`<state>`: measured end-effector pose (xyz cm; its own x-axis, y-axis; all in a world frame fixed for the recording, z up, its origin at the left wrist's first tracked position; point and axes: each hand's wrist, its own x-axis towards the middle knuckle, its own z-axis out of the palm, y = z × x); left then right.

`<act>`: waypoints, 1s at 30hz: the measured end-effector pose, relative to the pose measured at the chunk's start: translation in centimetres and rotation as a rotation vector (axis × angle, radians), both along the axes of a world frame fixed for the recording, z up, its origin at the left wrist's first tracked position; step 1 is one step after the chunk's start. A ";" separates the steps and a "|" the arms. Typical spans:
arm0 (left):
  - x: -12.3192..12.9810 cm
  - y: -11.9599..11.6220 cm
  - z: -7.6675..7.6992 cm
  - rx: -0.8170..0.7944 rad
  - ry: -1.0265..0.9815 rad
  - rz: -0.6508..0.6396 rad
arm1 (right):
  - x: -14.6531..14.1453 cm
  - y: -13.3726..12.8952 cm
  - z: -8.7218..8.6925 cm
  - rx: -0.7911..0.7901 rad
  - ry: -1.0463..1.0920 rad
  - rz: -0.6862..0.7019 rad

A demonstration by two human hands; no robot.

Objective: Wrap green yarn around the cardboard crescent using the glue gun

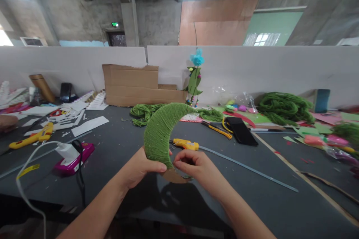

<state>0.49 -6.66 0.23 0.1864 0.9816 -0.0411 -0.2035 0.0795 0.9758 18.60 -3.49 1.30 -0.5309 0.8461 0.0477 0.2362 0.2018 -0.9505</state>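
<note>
A crescent wrapped in green yarn is held up over the dark table, its lower tip bare brown cardboard. My left hand grips its lower left side, thumb across the front near the edge of the wrapping. My right hand is at the inner edge beside the lower tip, with thumb and forefinger pinched together; what lies between them is too small to make out. Behind the hands lies a yellow glue gun. Loose green yarn rests behind the crescent.
A magenta power strip with a white plug and cables is at left, near another yellow glue gun. A black phone, pliers and a long grey strip lie right. Another person's hand shows far left.
</note>
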 end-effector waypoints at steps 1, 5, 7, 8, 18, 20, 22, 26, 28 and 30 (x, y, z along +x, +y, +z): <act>0.0 0.0 0.0 -0.002 -0.009 -0.001 | 0.0 0.0 0.1 -0.025 0.004 -0.002; -0.1 -0.2 0.2 -0.013 -0.035 -0.012 | -0.1 -0.2 0.2 -0.157 0.064 -0.029; -0.1 -0.3 0.2 -0.014 -0.035 -0.019 | -0.3 -0.4 0.1 -0.210 0.084 -0.054; -0.1 -0.3 0.2 -0.012 -0.033 -0.019 | -0.3 -0.4 0.0 -0.223 0.089 -0.062; 0.0 0.0 0.1 0.007 -0.069 0.017 | -1.0 0.4 -1.3 -0.188 0.178 -0.042; 0.0 0.0 0.1 -0.007 -0.075 0.017 | -0.9 0.4 -1.3 -0.152 0.157 -0.024; 0.0 0.0 0.0 -0.010 -0.071 0.019 | -0.7 0.4 -1.2 -0.107 0.122 -0.014; 0.3 -0.1 0.0 0.048 -0.071 0.078 | -0.4 0.6 -1.2 -0.070 0.118 -0.007; 0.7 -0.1 0.0 0.071 -0.074 0.141 | -0.3 0.8 -1.3 -0.074 0.140 -0.015; 1.0 0.0 -0.1 0.090 -0.068 0.183 | -0.2 1.0 -1.4 -0.071 0.153 -0.033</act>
